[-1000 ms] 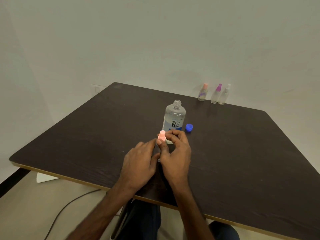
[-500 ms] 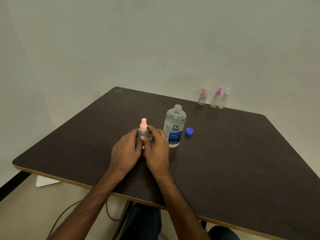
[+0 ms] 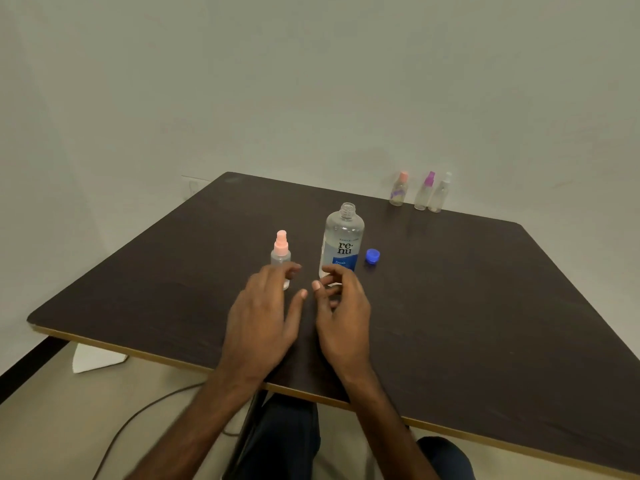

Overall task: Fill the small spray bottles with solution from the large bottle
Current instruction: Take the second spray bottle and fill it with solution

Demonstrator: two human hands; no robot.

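Observation:
A small clear spray bottle with a pink top stands upright on the dark table, left of the large clear solution bottle, which is uncapped. Its blue cap lies just to its right. My left hand hovers in front of the pink-topped bottle with relaxed fingers, holding nothing. My right hand hovers in front of the large bottle's base, fingers loosely curled and empty. Three more small spray bottles stand at the far edge: pink-topped, purple-topped and white-topped.
The table meets a pale wall at the back. Its near edge crosses just above my knees. A cable and a white sheet lie on the floor to the left.
Both hands held the pink-topped bottle, carried it left and set it down beside the large bottle. Now they have let go and pulled back toward me.

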